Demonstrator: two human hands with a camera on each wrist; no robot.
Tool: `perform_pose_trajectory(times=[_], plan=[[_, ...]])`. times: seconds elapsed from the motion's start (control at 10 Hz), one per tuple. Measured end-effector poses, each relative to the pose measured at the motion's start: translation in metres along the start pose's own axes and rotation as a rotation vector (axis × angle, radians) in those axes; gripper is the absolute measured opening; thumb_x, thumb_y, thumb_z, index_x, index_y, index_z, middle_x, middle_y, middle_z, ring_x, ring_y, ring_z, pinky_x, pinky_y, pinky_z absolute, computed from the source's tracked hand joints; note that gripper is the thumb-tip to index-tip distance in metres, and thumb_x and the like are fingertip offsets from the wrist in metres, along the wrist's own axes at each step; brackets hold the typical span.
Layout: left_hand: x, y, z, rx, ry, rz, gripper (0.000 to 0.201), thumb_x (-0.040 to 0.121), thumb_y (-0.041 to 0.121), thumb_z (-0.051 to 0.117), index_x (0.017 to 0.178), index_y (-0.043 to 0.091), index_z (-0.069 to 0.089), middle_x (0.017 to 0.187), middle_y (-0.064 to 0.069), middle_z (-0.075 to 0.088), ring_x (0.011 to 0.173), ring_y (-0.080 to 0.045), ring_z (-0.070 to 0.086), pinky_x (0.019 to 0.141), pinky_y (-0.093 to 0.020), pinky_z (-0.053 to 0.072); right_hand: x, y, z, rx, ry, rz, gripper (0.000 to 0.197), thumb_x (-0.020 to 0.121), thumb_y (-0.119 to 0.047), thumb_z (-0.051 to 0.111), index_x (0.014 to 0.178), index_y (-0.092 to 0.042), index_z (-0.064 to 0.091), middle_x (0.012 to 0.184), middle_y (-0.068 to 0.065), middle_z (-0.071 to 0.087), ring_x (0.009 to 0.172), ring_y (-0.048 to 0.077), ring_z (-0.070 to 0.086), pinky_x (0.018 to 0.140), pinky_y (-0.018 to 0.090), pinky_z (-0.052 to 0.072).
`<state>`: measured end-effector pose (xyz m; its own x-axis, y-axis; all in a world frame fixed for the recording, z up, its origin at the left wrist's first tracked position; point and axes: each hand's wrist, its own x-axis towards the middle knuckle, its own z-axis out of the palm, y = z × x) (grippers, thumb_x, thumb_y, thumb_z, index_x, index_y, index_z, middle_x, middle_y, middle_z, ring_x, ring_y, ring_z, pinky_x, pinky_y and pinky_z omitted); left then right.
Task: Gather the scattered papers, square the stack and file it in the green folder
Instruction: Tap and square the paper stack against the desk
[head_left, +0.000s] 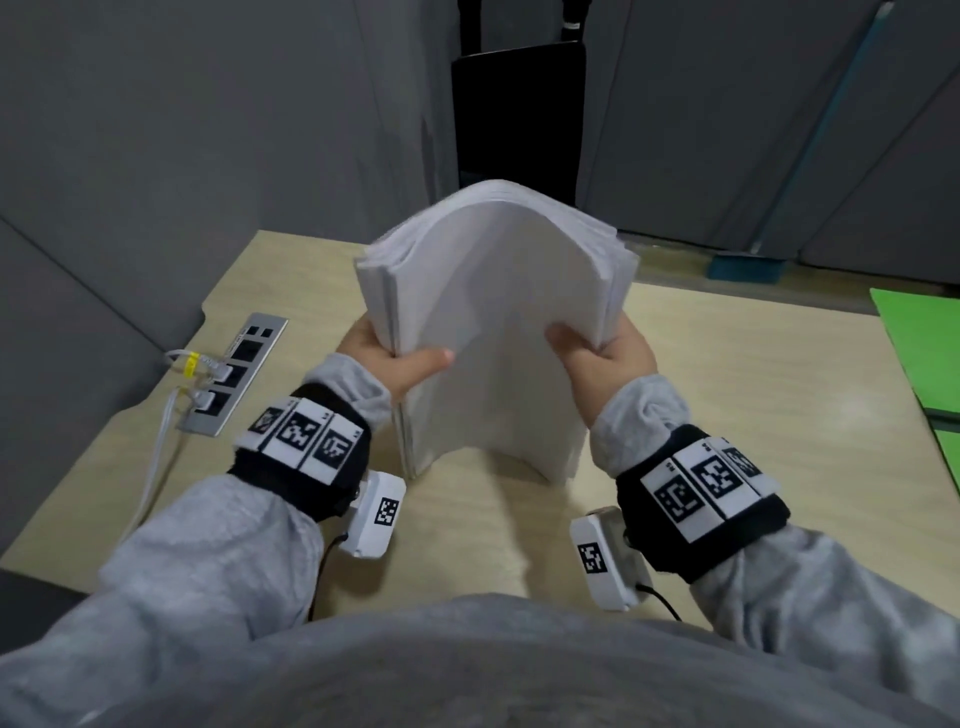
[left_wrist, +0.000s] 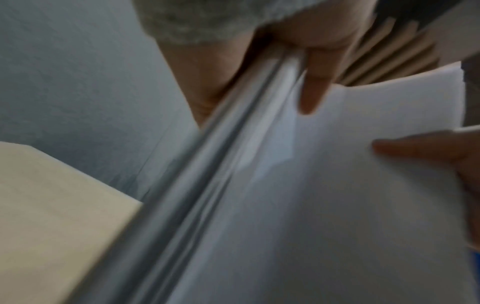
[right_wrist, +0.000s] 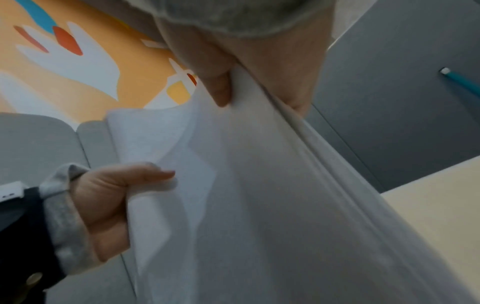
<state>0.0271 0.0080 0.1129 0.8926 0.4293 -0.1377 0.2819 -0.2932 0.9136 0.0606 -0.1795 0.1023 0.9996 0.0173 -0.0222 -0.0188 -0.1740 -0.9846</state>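
Note:
A thick stack of white papers (head_left: 493, 322) stands on its lower edge on the desk (head_left: 753, 415), bowed towards me, its sheets not flush at the top. My left hand (head_left: 400, 364) grips its left side, thumb on the front sheet. My right hand (head_left: 597, 353) grips its right side the same way. The left wrist view shows the stack's edge (left_wrist: 233, 164) and my left hand's thumb (left_wrist: 314, 82). In the right wrist view the paper stack (right_wrist: 259, 205) runs between both hands. The green folder (head_left: 924, 353) lies at the desk's right edge.
A metal socket strip (head_left: 234, 374) with white cables plugged in is set into the desk at the left. Grey partition panels (head_left: 156, 156) enclose the desk. A black chair back (head_left: 519, 114) stands behind it. A blue-handled broom (head_left: 748, 265) leans at the back right.

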Motion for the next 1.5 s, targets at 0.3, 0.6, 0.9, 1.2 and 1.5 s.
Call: perform_pose_trajectory(times=[0.3, 0.6, 0.9, 1.2, 1.5], plan=[[-0.011, -0.005, 0.003, 0.043, 0.024, -0.093, 0.045, 0.072, 0.03, 0.078, 0.106, 0.011, 0.058, 0.089, 0.0, 0.06, 0.083, -0.021, 0.059, 0.066, -0.019, 0.039, 0.001, 0.0, -0.003, 0.121, 0.009, -0.017, 0.011, 0.081, -0.026, 0.07, 0.086, -0.032, 0.063, 0.081, -0.011, 0.068, 0.083, 0.013, 0.066, 0.08, 0.034, 0.055], [0.023, 0.014, -0.019, 0.426, 0.092, -0.001, 0.021, 0.09, 0.028, 0.054, 0.099, 0.011, 0.062, 0.088, -0.009, 0.063, 0.086, -0.029, 0.058, 0.074, -0.029, 0.04, 0.016, 0.007, -0.013, -0.025, 0.117, 0.018, 0.066, 0.077, -0.03, 0.073, 0.134, -0.024, 0.038, 0.124, -0.005, 0.055, 0.107, 0.012, 0.058, 0.092, 0.033, 0.051], [0.018, 0.025, -0.011, 0.916, -0.157, 0.405, 0.031, 0.087, 0.013, 0.052, 0.112, 0.027, 0.064, 0.101, -0.001, 0.069, 0.095, -0.023, 0.063, 0.08, -0.027, 0.045, 0.016, -0.004, -0.006, -0.383, -0.032, -0.256, 0.042, 0.076, -0.031, 0.071, 0.115, -0.034, 0.056, 0.106, -0.01, 0.066, 0.098, 0.009, 0.061, 0.083, 0.025, 0.05], [0.047, -0.026, -0.036, 0.666, 0.243, 0.341, 0.072, 0.063, 0.032, 0.072, 0.129, 0.031, 0.045, 0.143, -0.006, 0.038, 0.132, -0.026, 0.039, 0.106, -0.048, 0.036, 0.019, 0.017, -0.018, -0.183, -0.107, -0.157, 0.002, 0.087, -0.031, 0.063, 0.085, -0.031, 0.064, 0.081, -0.007, 0.068, 0.074, 0.01, 0.062, 0.067, 0.025, 0.05], [0.075, -0.083, -0.059, -0.042, 0.125, -0.265, 0.088, 0.059, 0.048, 0.081, 0.131, 0.016, 0.041, 0.12, -0.008, 0.06, 0.108, -0.027, 0.058, 0.098, -0.048, 0.045, 0.026, 0.021, -0.032, 0.097, -0.065, -0.018, 0.012, 0.086, -0.021, 0.066, 0.08, -0.031, 0.069, 0.07, -0.013, 0.071, 0.065, 0.007, 0.065, 0.068, 0.033, 0.057]])
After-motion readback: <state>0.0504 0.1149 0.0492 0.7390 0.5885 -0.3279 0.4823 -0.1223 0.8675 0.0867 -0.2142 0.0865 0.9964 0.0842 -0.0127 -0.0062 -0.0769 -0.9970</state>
